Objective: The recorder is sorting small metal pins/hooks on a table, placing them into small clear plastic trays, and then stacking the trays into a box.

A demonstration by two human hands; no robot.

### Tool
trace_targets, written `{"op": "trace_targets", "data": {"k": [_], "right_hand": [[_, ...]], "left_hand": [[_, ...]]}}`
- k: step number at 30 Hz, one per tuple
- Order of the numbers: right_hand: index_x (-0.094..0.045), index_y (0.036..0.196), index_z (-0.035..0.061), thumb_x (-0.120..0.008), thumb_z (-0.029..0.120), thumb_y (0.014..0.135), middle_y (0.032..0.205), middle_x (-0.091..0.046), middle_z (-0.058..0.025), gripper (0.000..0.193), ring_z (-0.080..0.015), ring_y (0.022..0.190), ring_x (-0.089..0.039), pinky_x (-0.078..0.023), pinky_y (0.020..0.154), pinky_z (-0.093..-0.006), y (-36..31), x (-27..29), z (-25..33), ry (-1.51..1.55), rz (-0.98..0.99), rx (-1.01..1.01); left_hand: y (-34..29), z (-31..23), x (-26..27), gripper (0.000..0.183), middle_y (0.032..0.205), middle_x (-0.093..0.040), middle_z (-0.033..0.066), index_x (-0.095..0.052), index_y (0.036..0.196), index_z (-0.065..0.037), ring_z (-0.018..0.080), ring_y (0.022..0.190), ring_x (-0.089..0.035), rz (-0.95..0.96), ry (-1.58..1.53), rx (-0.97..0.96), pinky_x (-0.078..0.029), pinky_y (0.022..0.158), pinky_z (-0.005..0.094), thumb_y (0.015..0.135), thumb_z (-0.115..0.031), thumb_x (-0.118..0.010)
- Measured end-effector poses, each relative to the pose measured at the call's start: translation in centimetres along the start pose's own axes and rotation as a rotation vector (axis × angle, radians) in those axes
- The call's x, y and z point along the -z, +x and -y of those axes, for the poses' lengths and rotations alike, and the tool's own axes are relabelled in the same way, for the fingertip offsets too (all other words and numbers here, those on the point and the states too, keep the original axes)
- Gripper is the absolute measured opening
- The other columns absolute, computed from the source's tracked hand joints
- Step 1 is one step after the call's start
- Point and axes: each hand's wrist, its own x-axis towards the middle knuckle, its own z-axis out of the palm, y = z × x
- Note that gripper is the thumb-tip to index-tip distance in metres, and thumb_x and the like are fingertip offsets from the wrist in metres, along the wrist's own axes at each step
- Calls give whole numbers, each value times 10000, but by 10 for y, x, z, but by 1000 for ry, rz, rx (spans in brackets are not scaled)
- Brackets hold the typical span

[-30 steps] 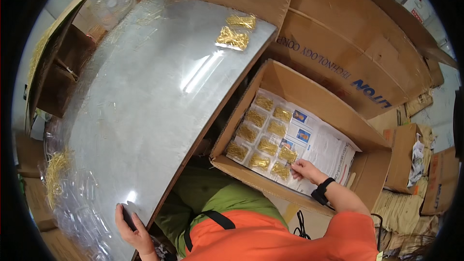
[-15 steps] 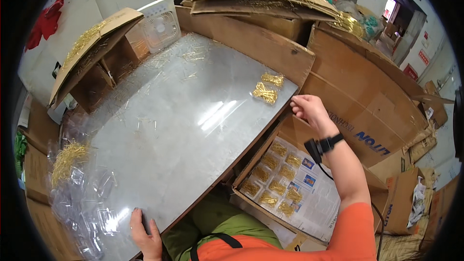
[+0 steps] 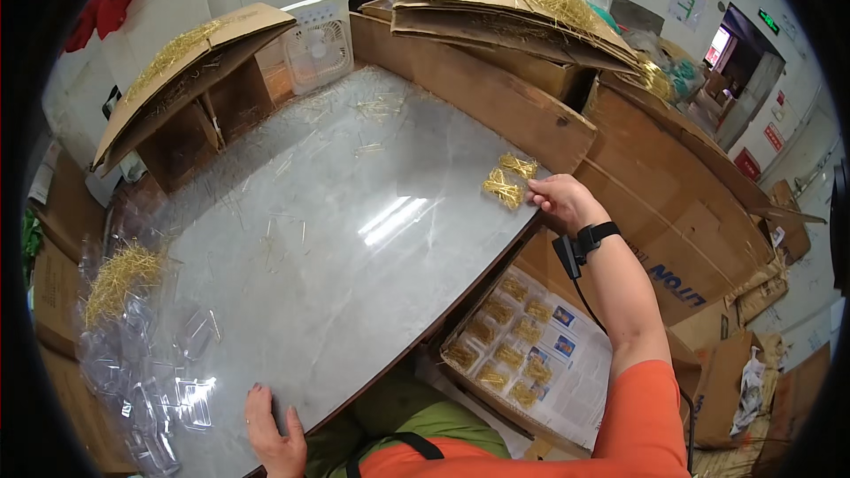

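Observation:
My right hand (image 3: pixel 567 198) is at the table's right corner, fingers curled together, with the fingertips beside a small clear plastic tray of gold pins (image 3: pixel 503 191). Whether they touch its edge or pinch something small, I cannot tell. Just behind that tray sits a second one of gold pins (image 3: pixel 517 165). My left hand (image 3: pixel 276 435) lies on the near edge of the grey tabletop (image 3: pixel 354 283), fingers stretched and thumb apart, holding nothing. Below the table edge, a carton holds several filled trays (image 3: pixel 509 355) on newspaper (image 3: pixel 580 389).
A heap of loose gold pins (image 3: pixel 124 279) and a pile of empty clear trays (image 3: pixel 146 389) lie at the table's left. Loose pins are scattered toward the back. A white fan (image 3: pixel 319 49) stands there by a wooden board (image 3: pixel 496 93). A large carton (image 3: pixel 682 204) is at right.
My right hand has moved slightly from beyond the table edge to beside the filled trays. My left hand stays resting on the table. The whole view has shifted a little.

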Motion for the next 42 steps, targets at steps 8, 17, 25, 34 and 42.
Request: {"op": "trace_targets", "data": {"k": [8,17,25,34,42], "right_hand": [[-604,956,75,-610,189,1057,827,-653,0,152,-56,667,-600,-472,522,-187,-29,13,-26,67,18,80],[-568,931,98,-588,210,1069,770,-629,6,178,-53,598,-554,-413,504,-189,-139,83,-134,191,74,117],[-582,918,120,-611,250,1060,719,-621,14,196,-78,611,-577,-421,536,-211,-178,129,-316,339,75,-151],[-587,909,118,-591,234,1069,752,-632,11,198,-83,623,-579,-455,558,-224,-128,152,-418,282,12,-306],[-587,907,86,-564,221,1077,729,-651,-23,219,-115,589,-615,-516,544,-249,-113,144,-420,121,-61,-375]], "left_hand": [[2,0,-1,465,1377,-582,267,-543,1360,63,454,1298,-544,4,5,-14,-416,1116,491,916,-31,-644],[-2,6,-3,430,1410,-570,240,-533,1400,64,404,1324,-538,38,13,33,-406,1136,455,992,-63,-585],[-4,16,-7,431,1427,-559,228,-506,1423,69,365,1334,-538,49,1,54,-402,1145,425,1018,-65,-570],[-1,10,-4,420,1411,-572,240,-514,1411,86,372,1314,-553,61,38,46,-402,1138,426,1017,-55,-553],[-2,13,-8,407,1394,-586,239,-530,1406,73,377,1293,-568,46,61,56,-420,1122,426,1021,-58,-546]]}}
